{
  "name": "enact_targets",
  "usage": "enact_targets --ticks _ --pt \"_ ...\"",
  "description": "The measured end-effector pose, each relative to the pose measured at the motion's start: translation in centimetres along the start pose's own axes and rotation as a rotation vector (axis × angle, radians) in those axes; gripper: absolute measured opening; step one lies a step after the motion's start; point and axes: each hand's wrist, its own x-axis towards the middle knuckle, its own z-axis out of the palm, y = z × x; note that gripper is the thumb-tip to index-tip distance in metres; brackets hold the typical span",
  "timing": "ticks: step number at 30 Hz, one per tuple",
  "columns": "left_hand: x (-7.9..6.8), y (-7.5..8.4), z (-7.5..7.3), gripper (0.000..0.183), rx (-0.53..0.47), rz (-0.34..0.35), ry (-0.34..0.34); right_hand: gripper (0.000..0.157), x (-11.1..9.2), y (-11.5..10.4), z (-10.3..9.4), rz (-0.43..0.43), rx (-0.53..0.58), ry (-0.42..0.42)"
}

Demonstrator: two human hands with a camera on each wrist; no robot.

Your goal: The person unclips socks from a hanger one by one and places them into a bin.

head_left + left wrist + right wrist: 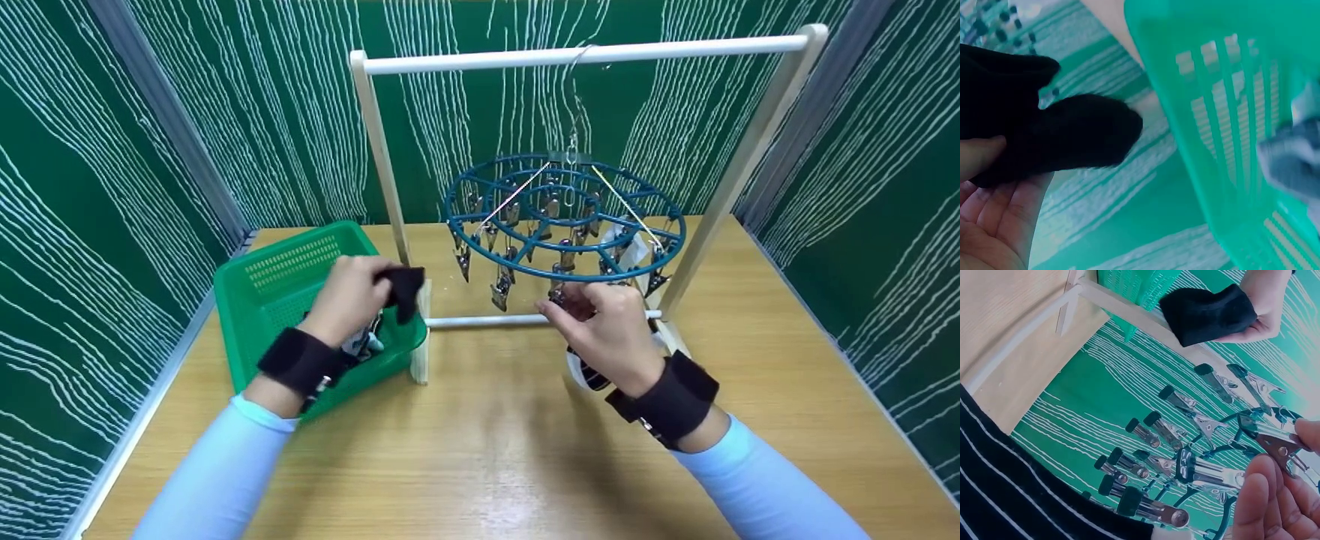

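My left hand [349, 296] grips a black sock [405, 289] over the right rim of the green basket [296, 259]. In the left wrist view the sock [1084, 132] is pinched between thumb and fingers, its end hanging free. My right hand [611, 330] is at the front edge of the round blue-green hanger [562, 274]. Its thumb and fingers pinch a metal clip [1275, 441], whose dark tips face the sock. A black piece with white stripes [1033, 478] hangs close to the right hand; its upper end is partly hidden.
A wooden rack with a white top bar [480, 58] carries the hanger by a hook. Several metal clips [500, 292] dangle around the ring. Crumpled garments [364, 341] lie in the basket. A pale cloth [634, 251] hangs at the ring's right side. Green walls surround the wooden table [465, 450].
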Motion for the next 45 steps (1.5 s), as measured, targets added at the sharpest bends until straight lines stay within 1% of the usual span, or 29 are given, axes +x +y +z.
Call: enact_targets --ticks 2,5,8,11,16,20,23,28,30,32,34,37,40,42,43,44,45 --pt "0.1 -0.3 -1.0 0.032 0.014 -0.016 0.010 0.014 0.0 0.0 0.0 0.000 -0.001 -0.002" --pt "0.3 -0.9 -2.2 0.033 0.053 -0.019 0.025 0.014 0.1 0.0 -0.1 0.006 -0.003 -0.008" --pt "0.7 -1.6 -3.2 0.032 0.105 -0.031 0.014 0.014 0.1 0.0 -0.2 0.002 -0.002 -0.006" --pt "1.2 -2.6 -3.9 0.032 0.164 -0.051 -0.002 0.015 0.0 0.1 -0.2 -0.010 -0.009 0.002" --pt "1.9 -4.9 -4.6 0.030 0.262 -0.071 -0.025 0.016 -0.1 0.1 -0.2 0.004 -0.013 -0.009" --pt "2.0 -6.9 -4.8 0.027 0.355 -0.063 -0.054 0.015 -0.2 0.1 -0.2 0.022 -0.001 -0.023" --pt "2.0 -8.3 -4.8 0.024 0.423 -0.047 -0.059 0.014 -0.2 0.1 -0.2 0.009 0.008 -0.025" --pt "1.9 -10.5 -4.0 0.028 0.483 -0.042 -0.075 0.013 -0.1 0.0 -0.2 -0.008 0.014 -0.025" --pt "1.9 -11.1 -3.4 0.027 0.503 -0.038 -0.096 0.013 -0.1 0.0 -0.3 -0.001 0.014 -0.030" --pt "2.0 -11.7 -2.7 0.023 0.528 -0.037 -0.132 0.013 -0.1 0.1 -0.3 0.007 0.011 -0.036" --pt "1.9 -12.0 -1.9 0.016 0.548 -0.035 -0.191 0.013 -0.1 0.1 -0.3 0.010 0.008 -0.042" --pt "1.8 -11.9 -0.7 0.007 0.562 -0.055 -0.322 0.014 -0.1 0.1 -0.3 0.001 0.002 -0.039" --pt "1.9 -11.7 0.4 0.010 0.557 -0.080 -0.447 0.014 -0.2 0.1 -0.3 -0.026 0.001 -0.021" --pt "2.1 -11.8 1.2 0.013 0.553 -0.102 -0.505 0.014 -0.2 0.2 -0.3 -0.044 0.000 -0.010" --pt "2.3 -12.1 1.6 0.014 0.554 -0.109 -0.527 0.014 -0.2 0.2 -0.3 -0.051 -0.001 -0.006" --pt "2.8 -14.1 2.5 0.015 0.542 -0.086 -0.521 0.014 -0.2 0.2 -0.3 -0.056 0.000 -0.003" --pt "2.9 -14.3 2.9 0.015 0.545 -0.088 -0.529 0.014 -0.2 0.1 -0.3 -0.055 0.000 -0.003"
